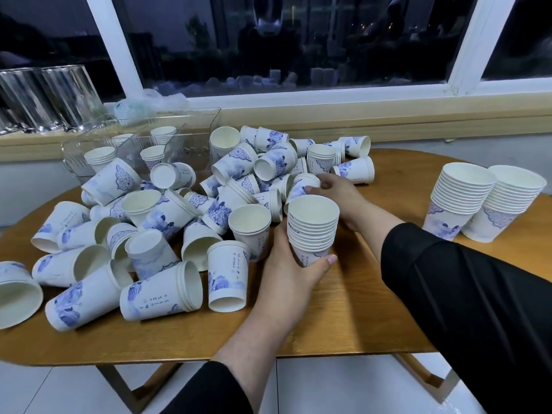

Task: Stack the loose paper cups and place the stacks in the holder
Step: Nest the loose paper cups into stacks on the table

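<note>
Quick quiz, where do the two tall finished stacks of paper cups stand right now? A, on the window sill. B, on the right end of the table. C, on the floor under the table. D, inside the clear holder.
B: the two tall stacks stand upright side by side on the right end of the wooden table, far from the clear holder at the back left.

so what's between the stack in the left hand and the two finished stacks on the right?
Head view: the right forearm crosses just beside the held stack; past it, bare table up to the two finished stacks.
</note>
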Available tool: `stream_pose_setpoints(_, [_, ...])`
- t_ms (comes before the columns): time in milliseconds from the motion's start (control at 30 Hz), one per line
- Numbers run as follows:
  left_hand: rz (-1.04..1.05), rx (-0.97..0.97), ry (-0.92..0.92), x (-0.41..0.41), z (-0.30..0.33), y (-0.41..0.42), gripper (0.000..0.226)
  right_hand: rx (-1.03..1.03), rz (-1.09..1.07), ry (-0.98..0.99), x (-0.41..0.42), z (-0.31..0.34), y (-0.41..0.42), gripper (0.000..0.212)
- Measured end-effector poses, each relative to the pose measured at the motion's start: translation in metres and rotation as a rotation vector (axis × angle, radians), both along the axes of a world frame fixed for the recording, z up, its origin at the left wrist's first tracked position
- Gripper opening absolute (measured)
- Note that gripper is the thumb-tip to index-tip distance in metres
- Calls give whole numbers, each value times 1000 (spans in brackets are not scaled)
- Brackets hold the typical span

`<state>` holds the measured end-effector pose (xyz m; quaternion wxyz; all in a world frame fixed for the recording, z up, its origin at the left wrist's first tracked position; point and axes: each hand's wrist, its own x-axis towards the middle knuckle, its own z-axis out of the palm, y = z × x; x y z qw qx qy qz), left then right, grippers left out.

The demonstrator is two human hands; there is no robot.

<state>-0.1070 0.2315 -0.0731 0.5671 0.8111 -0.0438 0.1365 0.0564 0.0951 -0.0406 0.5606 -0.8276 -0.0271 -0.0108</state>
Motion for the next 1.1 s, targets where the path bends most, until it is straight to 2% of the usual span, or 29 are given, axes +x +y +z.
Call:
stream_pose_setpoints(100, [1,0,4,0,0,-1,83,128,-24,24,-3,-2,-3,18])
stream_pose_setpoints(167, [-1,-2,7,0,0,-1,82,180,-57,12,-11,2,-9,8])
stream_pose_setpoints(267, [-2,11,6,0,1,-2,81,50,-136,-215,-34,25,-19,17])
stream_pose_setpoints(333, [-10,11,9,-1,2,-2,80,-3,-203,-424,-60,51,-27,12])
stream_pose_setpoints(400, [-18,13,19,-4,4,-3,79,1,-191,-592,-92,77,-36,7])
stream_pose_setpoints(467, [-30,28,18,-6,6,-5,79,-46,-125,-677,-123,96,-45,7])
stream_pose_setpoints(600, [-46,41,7,-11,10,-11,81,-361,20,-741,-159,108,-55,19])
stream_pose_setpoints(833, [-99,94,18,-19,16,-18,78,-807,326,-568,-176,74,-58,40])
stream_pose_setpoints(900, [-108,85,32,-19,16,-18,74,-741,234,-572,-185,61,-64,47])
stream_pose_setpoints(967, [-110,81,42,-18,15,-21,73,-577,68,-602,-194,48,-79,48])
stream_pose_setpoints(1100, [-146,17,65,-14,16,-38,73,-421,-236,-597,-203,12,-124,30])
